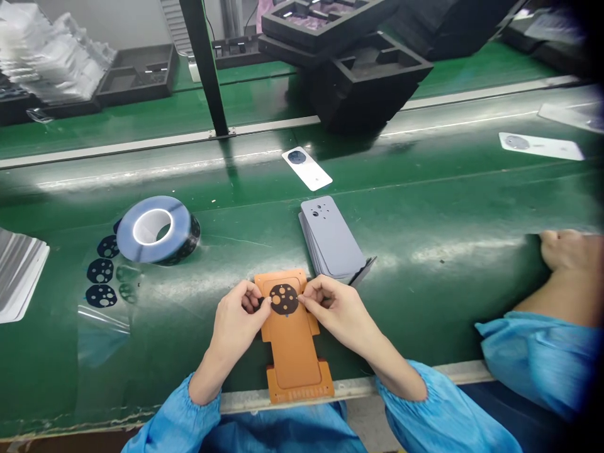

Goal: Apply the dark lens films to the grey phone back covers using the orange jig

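Observation:
A round black sticker (289, 304) with several holes lies over the upper end of an orange fixture (295, 358), which rests at the table's front edge. My left hand (240, 316) pinches the sticker's left edge between thumb and finger; a small black bit shows by the fingertips. At the opposite edge, my right hand (333, 308) is closed in a pinch on the same sticker. Whether the sticker touches the fixture, I cannot tell. Just beyond my right hand, grey phone back panels (333, 236) with camera holes are stacked.
To the left stands a roll of film (151, 229), its unrolled strip carrying black die-cut stickers (100, 271). White panels (21, 277) are piled at far left. One white panel (311, 173) lies beyond the stack. Black trays (363, 82) rise behind. Another person's hand (573, 255) is at right.

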`<action>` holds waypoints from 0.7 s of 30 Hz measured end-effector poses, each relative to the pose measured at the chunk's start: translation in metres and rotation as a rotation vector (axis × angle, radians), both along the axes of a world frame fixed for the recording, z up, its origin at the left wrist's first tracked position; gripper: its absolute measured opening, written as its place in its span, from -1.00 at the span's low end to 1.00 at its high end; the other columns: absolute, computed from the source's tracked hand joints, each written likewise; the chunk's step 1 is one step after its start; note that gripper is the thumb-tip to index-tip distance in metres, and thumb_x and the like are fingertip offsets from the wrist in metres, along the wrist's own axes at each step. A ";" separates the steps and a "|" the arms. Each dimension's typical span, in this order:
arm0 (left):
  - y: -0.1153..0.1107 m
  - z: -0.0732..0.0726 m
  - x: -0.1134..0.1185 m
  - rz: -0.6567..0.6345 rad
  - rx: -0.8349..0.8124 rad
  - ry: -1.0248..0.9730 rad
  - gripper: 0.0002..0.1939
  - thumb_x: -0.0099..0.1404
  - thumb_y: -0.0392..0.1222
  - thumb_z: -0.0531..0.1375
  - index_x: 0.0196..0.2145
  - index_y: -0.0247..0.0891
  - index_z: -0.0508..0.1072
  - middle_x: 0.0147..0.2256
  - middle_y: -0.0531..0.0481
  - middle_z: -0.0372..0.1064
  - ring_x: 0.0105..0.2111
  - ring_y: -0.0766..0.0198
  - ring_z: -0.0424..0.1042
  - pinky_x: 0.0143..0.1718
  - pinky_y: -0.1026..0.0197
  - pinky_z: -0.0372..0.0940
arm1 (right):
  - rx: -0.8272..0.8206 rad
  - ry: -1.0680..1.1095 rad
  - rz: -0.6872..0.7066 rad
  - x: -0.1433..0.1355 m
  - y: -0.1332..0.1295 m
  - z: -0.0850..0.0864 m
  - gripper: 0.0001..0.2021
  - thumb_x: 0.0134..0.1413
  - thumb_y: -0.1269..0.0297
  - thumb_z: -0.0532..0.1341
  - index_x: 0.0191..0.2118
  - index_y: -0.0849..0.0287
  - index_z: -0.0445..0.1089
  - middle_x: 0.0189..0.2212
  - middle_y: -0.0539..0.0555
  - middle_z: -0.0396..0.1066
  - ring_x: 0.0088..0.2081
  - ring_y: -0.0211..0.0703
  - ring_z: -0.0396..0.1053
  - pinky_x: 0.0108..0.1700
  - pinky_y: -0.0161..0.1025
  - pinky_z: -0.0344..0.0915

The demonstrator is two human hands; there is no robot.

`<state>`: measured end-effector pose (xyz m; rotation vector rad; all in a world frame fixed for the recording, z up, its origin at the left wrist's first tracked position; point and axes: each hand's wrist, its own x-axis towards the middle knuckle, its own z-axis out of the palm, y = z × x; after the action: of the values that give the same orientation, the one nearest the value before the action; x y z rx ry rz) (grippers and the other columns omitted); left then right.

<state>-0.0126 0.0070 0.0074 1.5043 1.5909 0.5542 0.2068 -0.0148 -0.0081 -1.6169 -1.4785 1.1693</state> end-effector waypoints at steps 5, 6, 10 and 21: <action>-0.003 0.000 0.001 0.006 0.035 0.024 -0.86 0.16 -0.12 0.25 -0.41 -0.17 0.34 -0.51 0.14 0.31 -0.54 0.35 0.28 -0.43 0.28 0.21 | -0.001 -0.013 0.008 0.001 -0.007 0.005 -0.93 0.16 0.29 0.24 -0.35 0.11 0.40 -0.45 0.00 0.46 -0.42 -0.20 0.41 -0.41 -0.28 0.33; -0.004 0.000 0.002 0.008 0.040 0.029 -0.86 0.15 -0.13 0.24 -0.41 -0.17 0.34 -0.51 0.14 0.31 -0.54 0.34 0.28 -0.43 0.28 0.21 | 0.010 -0.028 0.020 0.003 -0.008 0.009 -0.94 0.15 0.31 0.23 -0.36 0.11 0.41 -0.46 -0.01 0.45 -0.43 -0.20 0.41 -0.42 -0.29 0.32; -0.006 0.001 0.002 0.001 0.035 0.056 -0.90 0.14 -0.14 0.20 -0.42 -0.16 0.32 -0.52 0.15 0.29 -0.54 0.33 0.29 -0.43 0.27 0.20 | 0.170 -0.171 0.022 0.023 0.004 0.035 -0.91 0.21 0.30 0.22 -0.33 0.10 0.45 -0.45 0.00 0.43 -0.43 -0.20 0.39 -0.41 -0.27 0.33; -0.010 -0.004 -0.008 -0.048 0.032 0.024 -0.92 0.23 -0.15 0.07 -0.37 -0.15 0.33 -0.61 0.20 0.16 -0.54 0.26 0.30 -0.36 0.24 0.16 | 0.059 -0.760 0.289 0.097 0.154 0.063 -0.03 -0.10 0.10 0.48 0.43 0.04 0.11 0.44 0.30 -0.04 0.44 0.43 -0.15 0.37 0.28 0.03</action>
<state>-0.0204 -0.0029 0.0032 1.5746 1.5666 0.5384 0.3037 0.1397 0.0547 -1.9621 -2.2507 0.6439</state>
